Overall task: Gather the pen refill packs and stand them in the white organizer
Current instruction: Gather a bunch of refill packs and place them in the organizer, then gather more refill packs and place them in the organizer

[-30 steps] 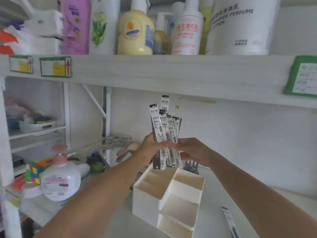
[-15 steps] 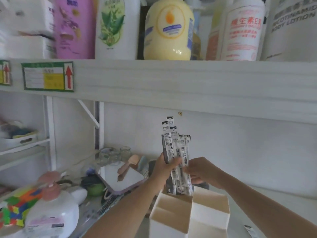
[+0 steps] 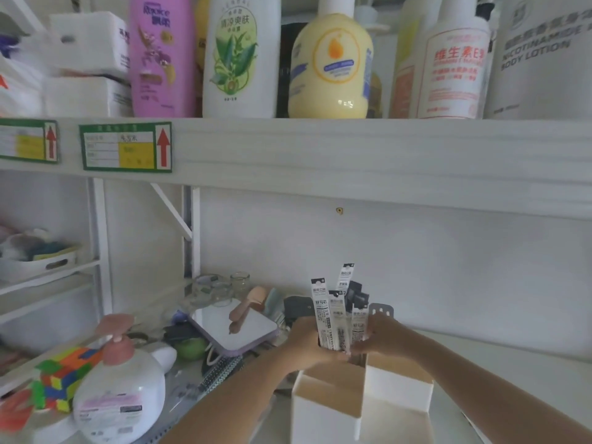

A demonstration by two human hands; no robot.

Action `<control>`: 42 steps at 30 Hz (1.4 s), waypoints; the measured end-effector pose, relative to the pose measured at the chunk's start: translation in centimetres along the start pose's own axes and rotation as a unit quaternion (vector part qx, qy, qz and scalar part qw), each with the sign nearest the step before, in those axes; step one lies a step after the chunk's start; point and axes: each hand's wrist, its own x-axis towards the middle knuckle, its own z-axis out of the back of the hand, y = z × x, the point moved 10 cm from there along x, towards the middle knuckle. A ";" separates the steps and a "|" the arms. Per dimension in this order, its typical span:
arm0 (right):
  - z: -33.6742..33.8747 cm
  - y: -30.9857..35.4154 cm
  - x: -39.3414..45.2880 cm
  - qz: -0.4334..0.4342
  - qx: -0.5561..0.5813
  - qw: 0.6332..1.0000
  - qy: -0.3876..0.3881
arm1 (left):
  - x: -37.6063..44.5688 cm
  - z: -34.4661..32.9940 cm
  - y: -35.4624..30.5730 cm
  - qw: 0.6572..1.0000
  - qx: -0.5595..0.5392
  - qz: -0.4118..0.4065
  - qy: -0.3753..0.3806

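White shelving fills the view: an upper shelf (image 3: 352, 149) carries a row of lotion and shampoo bottles (image 3: 330, 62), with two green-bordered labels (image 3: 125, 146) bearing red arrows stuck on its front edge. Below it, a cluttered counter (image 3: 512, 357) runs along a pale wall. At the lower middle stands the white organizer (image 3: 397, 386), a box split into open compartments. Both hands meet just above its back compartments, closed around a bunch of pen refill packs (image 3: 336, 315). The left hand (image 3: 309, 342) wraps the bunch from the left and the right hand (image 3: 382, 334) presses in from the right, fingers curled around the lower part. The packs stand nearly upright, fanned slightly, their printed tops rising above the hands; their lower ends are hidden behind the fingers, so whether they touch the organizer cannot be told. To the left sit a pump bottle (image 3: 120, 392), a colourful puzzle cube (image 3: 61, 379) and a flat mirror (image 3: 234, 328).
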 end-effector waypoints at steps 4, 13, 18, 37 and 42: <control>-0.2 -0.3 -0.4 -0.012 0.000 1.000 -0.008 | -1.6 0.0 0.2 0.998 0.053 0.031 0.025; 1.2 -3.0 -2.9 -0.034 -0.001 0.999 -0.029 | -5.7 0.4 0.4 0.988 0.097 0.107 0.054; 6.6 -13.8 -8.6 -0.219 0.053 0.969 -0.105 | -7.7 5.6 -4.9 0.956 0.118 -0.007 -0.267; 7.4 -29.4 -25.5 -0.386 0.115 0.914 0.052 | 0.3 -25.9 -9.4 0.914 0.271 0.249 0.173; 2.5 -28.9 -26.9 -0.400 0.314 0.847 0.156 | 0.2 -28.6 -12.5 0.906 0.234 0.255 0.244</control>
